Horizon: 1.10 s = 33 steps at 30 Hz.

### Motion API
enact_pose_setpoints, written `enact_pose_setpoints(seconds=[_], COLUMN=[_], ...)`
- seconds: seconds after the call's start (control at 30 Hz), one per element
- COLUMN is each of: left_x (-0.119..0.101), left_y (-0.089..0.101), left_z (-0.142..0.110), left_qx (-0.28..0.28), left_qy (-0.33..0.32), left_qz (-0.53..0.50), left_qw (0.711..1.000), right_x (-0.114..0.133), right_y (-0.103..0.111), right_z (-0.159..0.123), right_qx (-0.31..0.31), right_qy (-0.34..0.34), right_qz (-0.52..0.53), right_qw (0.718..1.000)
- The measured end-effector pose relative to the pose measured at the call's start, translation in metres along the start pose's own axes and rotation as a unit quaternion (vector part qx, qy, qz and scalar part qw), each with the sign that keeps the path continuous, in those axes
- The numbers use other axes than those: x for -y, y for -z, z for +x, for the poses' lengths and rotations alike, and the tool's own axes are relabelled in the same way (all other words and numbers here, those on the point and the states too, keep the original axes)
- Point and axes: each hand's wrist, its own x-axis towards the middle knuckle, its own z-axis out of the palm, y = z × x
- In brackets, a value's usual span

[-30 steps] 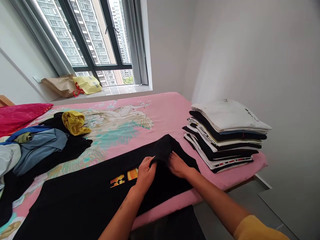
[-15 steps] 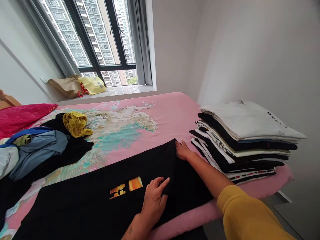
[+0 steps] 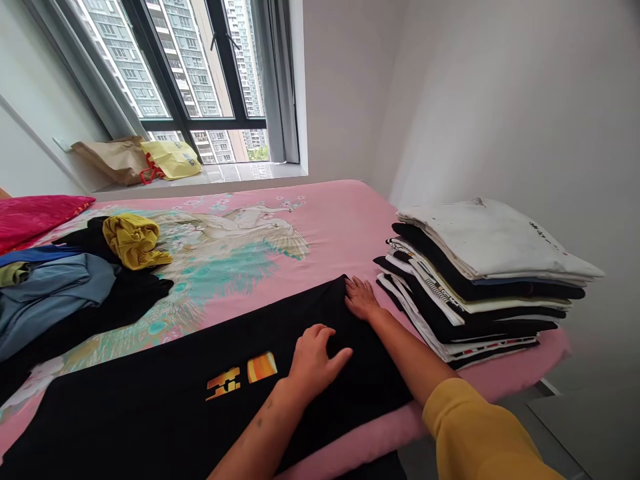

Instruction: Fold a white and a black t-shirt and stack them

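Observation:
A black T-shirt (image 3: 150,407) with an orange print lies spread flat across the near side of the pink bed (image 3: 325,220). My left hand (image 3: 315,360) rests on the shirt just right of the print, fingers curled loosely and thumb out, holding nothing. My right hand (image 3: 361,298) lies flat on the shirt's far right corner, fingers stretched out, close to a stack of folded clothes (image 3: 480,273).
The folded stack, white shirt on top, sits at the bed's right edge by the wall. A heap of unfolded clothes (image 3: 75,287) with a yellow garment (image 3: 133,240) lies at left. A red pillow (image 3: 35,217) and paper bags (image 3: 140,159) on the windowsill are behind.
Both hands let go of the pinched fold of the shirt and now lie on it. The right hand slid to the far corner; the left hand moved a little nearer and curled.

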Motion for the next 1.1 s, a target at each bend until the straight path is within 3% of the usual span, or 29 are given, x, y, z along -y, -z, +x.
enact_pose_setpoints(seconds=[0.17, 0.27, 0.37, 0.43, 0.47, 0.53, 0.6, 0.67, 0.73, 0.87, 0.93, 1.0, 1.1], left_x=[-0.043, -0.048, -0.031, -0.011, 0.000, 0.021, 0.035, 0.041, 0.039, 0.023, 0.015, 0.012, 0.013], left_y=[-0.024, -0.029, -0.022, -0.013, -0.009, -0.001, 0.005, 0.008, 0.011, 0.008, 0.001, -0.006, -0.007], left_z=[0.012, 0.012, 0.016, 0.020, 0.022, 0.022, 0.018, 0.012, 0.005, -0.009, -0.015, -0.018, -0.016], left_qx=[0.058, 0.114, 0.129, 0.121, 0.116, 0.096, 0.071, 0.055, 0.055, 0.069, 0.047, 0.010, -0.079], left_qy=[0.019, 0.035, 0.089, 0.163, 0.209, 0.291, 0.331, 0.338, 0.319, 0.189, 0.104, 0.087, 0.182], left_qz=[0.157, 0.185, 0.100, -0.075, -0.187, -0.391, -0.511, -0.551, -0.539, -0.333, -0.221, -0.182, -0.254], left_qw=[0.986, 0.976, 0.983, 0.976, 0.953, 0.868, 0.790, 0.761, 0.778, 0.921, 0.969, 0.979, 0.947], right_x=[-0.002, -0.003, -0.004, -0.005, -0.006, -0.006, -0.006, -0.006, -0.006, -0.006, -0.007, -0.007, -0.007], right_y=[-0.001, -0.001, -0.002, -0.003, -0.003, -0.003, -0.003, -0.003, -0.003, -0.004, -0.004, -0.005, -0.005], right_z=[0.001, 0.001, 0.001, 0.001, 0.001, 0.001, 0.001, 0.001, 0.001, 0.001, 0.001, 0.001, 0.001], right_qx=[-0.011, -0.015, -0.019, -0.021, -0.022, -0.024, -0.027, -0.029, -0.029, -0.030, -0.032, -0.035, -0.041], right_qy=[0.001, 0.001, 0.002, 0.003, 0.004, 0.004, 0.003, 0.002, 0.002, 0.004, 0.005, 0.004, 0.002], right_qz=[0.008, 0.015, 0.025, 0.032, 0.036, 0.043, 0.048, 0.050, 0.050, 0.048, 0.048, 0.049, 0.051], right_qw=[1.000, 1.000, 1.000, 0.999, 0.999, 0.999, 0.998, 0.998, 0.998, 0.998, 0.998, 0.998, 0.998])
